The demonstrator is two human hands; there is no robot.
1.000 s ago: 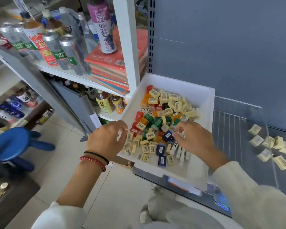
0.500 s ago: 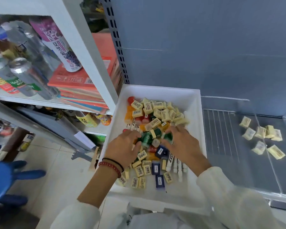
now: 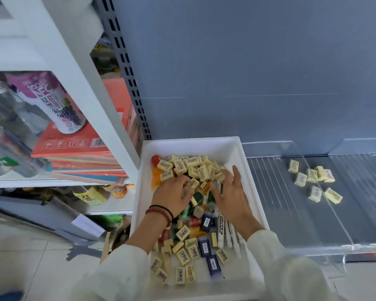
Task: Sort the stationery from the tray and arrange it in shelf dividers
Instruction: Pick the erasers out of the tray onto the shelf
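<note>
White tray [image 3: 244,170] full of erasers [image 3: 195,168], left hand [image 3: 174,197] and right hand [image 3: 232,197] both in the pile.
Left fingers curl into the erasers, hold unclear; right lies spread flat on them. Loose erasers [image 3: 313,178] lie well apart on the shelf [image 3: 269,192], right of the tray.

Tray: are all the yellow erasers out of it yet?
No, many yellow erasers fill the white tray around the left hand and right hand.
</note>
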